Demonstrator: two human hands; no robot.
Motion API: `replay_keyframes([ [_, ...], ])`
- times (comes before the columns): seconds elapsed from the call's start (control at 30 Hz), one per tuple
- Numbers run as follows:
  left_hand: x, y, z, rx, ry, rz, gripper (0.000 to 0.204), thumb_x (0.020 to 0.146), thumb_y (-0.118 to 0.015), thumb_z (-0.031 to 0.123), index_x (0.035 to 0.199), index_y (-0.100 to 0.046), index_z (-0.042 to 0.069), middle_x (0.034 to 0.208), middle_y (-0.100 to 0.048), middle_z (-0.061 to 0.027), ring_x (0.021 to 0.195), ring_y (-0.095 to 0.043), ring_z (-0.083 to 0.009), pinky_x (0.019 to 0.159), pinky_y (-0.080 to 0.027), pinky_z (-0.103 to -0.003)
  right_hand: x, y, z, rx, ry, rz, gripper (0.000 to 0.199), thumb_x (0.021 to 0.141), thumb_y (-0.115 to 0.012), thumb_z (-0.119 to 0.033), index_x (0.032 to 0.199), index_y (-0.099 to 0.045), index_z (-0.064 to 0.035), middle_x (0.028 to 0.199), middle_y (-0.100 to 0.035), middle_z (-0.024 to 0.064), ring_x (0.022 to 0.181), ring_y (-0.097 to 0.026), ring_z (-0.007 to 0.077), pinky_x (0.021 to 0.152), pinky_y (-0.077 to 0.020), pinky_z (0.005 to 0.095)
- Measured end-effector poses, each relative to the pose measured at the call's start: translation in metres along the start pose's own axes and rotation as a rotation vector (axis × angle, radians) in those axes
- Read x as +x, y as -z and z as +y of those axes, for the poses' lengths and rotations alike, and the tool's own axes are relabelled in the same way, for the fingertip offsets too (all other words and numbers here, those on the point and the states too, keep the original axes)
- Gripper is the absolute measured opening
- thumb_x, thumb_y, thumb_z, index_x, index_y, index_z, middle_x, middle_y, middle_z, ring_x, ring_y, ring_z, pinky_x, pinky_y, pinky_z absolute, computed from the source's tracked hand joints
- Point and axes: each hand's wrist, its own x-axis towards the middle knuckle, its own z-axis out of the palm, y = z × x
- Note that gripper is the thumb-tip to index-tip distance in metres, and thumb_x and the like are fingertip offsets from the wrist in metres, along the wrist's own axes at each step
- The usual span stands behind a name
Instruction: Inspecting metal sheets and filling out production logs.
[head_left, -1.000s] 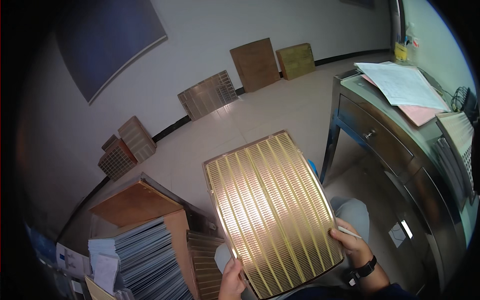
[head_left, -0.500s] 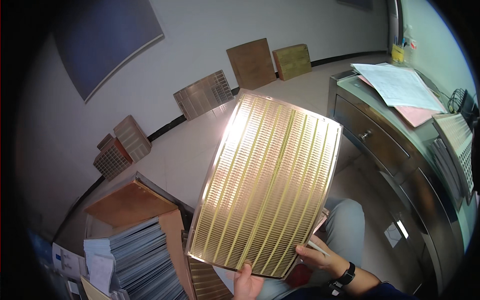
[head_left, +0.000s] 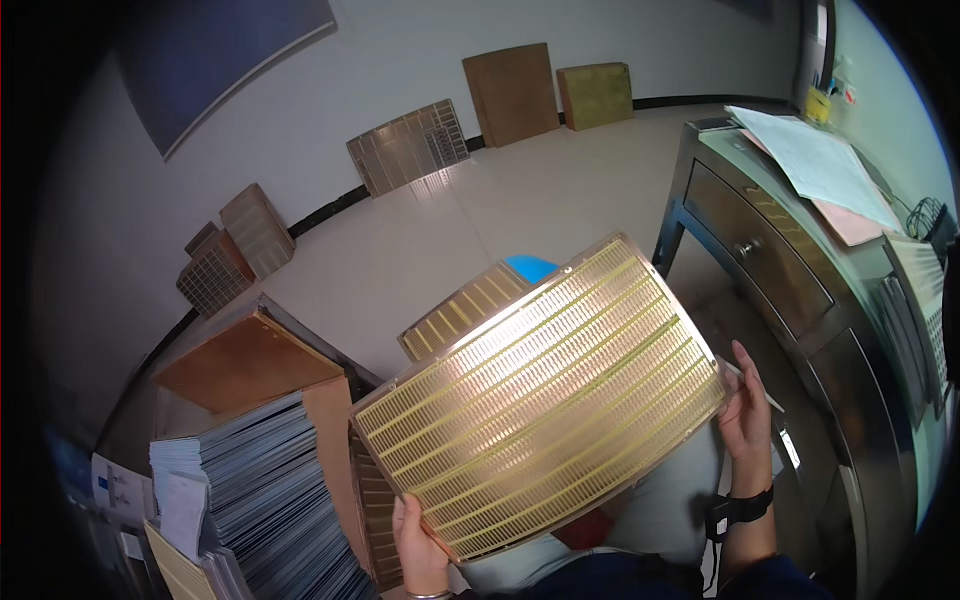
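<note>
A copper-coloured circuit board panel (head_left: 540, 400) with yellow-green stripes is held tilted in front of me, its shiny face up. My left hand (head_left: 422, 548) grips its lower left corner, thumb on the near face and the other fingers hidden beneath. At the right edge of the panel is my right hand (head_left: 748, 415), palm turned toward it and one finger pointing up. A slim white pen-like stick (head_left: 766, 397) runs between the fingers of that hand. Behind the panel, another striped board (head_left: 465, 308) and a bright blue shape (head_left: 532, 268) show in part.
To the left, an open box (head_left: 250, 365) holds a dense stack of thin blue-grey sheets (head_left: 270, 490). Several boards, including a brown one (head_left: 510, 95), lean on the far wall. A metal desk (head_left: 755, 235) with papers (head_left: 815, 165) stands at right.
The panel has turned clockwise from steep to nearly sideways and come lower. My right hand has moved up and right along its edge; my left hand has shifted left to a corner.
</note>
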Motion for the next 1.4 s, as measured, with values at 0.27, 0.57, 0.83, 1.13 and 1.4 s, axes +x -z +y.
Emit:
replay_keyframes([
  [0.27,0.009,-0.012,0.014,0.138,-0.065,0.038,0.033,0.095,-0.041,0.021,0.117,-0.045,-0.004,0.105,-0.058,-0.0122,0.092,-0.059,-0.0183,0.078,-0.050,-0.031,-0.005,0.005,-0.006,-0.229,-0.094,-0.069,0.038,0.094,-0.044,-0.022,0.121,-0.044,0.0039,0.097,-0.063,0.0167,0.086,-0.063,0.0182,0.076,-0.0507,0.0281],
  [0.57,0.010,0.004,0.019,0.190,-0.051,0.068,0.036,0.096,-0.037,0.019,0.125,-0.041,-0.002,0.114,-0.055,-0.0118,0.101,-0.056,-0.0186,0.082,-0.047,-0.031,-0.012,-0.021,-0.004,-0.478,-0.123,-0.092,0.033,0.091,-0.051,-0.023,0.113,-0.055,0.0021,0.102,-0.061,0.0091,0.092,-0.058,0.0122,0.080,-0.0457,0.0248],
  [0.83,0.007,-0.002,0.022,0.293,-0.076,0.134,0.040,0.095,-0.038,0.022,0.128,-0.037,0.000,0.116,-0.051,-0.0135,0.105,-0.053,-0.0196,0.083,-0.050,-0.033,-0.013,-0.025,-0.002,-0.504,-0.149,-0.091,0.032,0.091,-0.050,-0.022,0.113,-0.056,0.0007,0.105,-0.060,0.0083,0.096,-0.055,0.0125,0.083,-0.0434,0.0256],
  [1.13,0.011,0.017,0.039,0.353,-0.304,0.026,0.032,0.097,-0.037,0.028,0.116,-0.045,0.004,0.115,-0.050,-0.0122,0.111,-0.048,-0.0192,0.095,-0.041,-0.033,-0.013,-0.016,-0.002,-0.689,-0.032,-0.064,0.026,0.088,-0.056,-0.016,0.110,-0.057,-0.0022,0.090,-0.060,0.0017,0.080,-0.053,0.0064,0.070,-0.0417,0.0201],
  [1.4,0.026,0.029,0.034,0.192,-0.390,-0.271,0.025,0.094,-0.041,0.027,0.109,-0.046,0.008,0.117,-0.050,-0.0117,0.111,-0.049,-0.0195,0.094,-0.043,-0.034,-0.002,-0.019,0.010,-0.255,0.205,-0.211,0.019,0.088,-0.058,-0.015,0.104,-0.054,-0.0065,0.104,-0.058,0.0092,0.104,-0.054,0.0162,0.088,-0.0438,0.0284],
])
